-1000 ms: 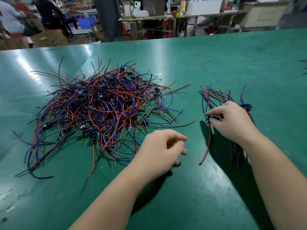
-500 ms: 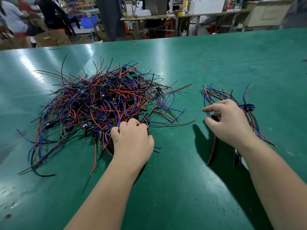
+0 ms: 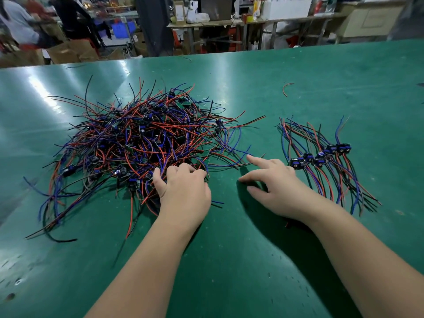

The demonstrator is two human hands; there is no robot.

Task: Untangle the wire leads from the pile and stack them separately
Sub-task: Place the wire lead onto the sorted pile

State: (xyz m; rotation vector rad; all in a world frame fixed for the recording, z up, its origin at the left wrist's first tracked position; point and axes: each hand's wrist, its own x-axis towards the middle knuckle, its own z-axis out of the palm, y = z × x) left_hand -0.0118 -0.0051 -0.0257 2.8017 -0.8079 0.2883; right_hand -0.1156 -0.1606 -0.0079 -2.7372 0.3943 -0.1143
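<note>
Left hand (image 3: pixel 183 193) clawed into the pile (image 3: pixel 137 143), probably gripping a clump (right hand (image 3: pixel 277 187) open, empty), so yanking could drag the whole tangle.

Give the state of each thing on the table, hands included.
tangled pile: knotted heap, unsorted
sorted stack: leads laid side by side, untouched
left hand: fingers curled into the pile's near edge
right hand: open, empty, index finger extended
stray red wire: lying alone
</note>
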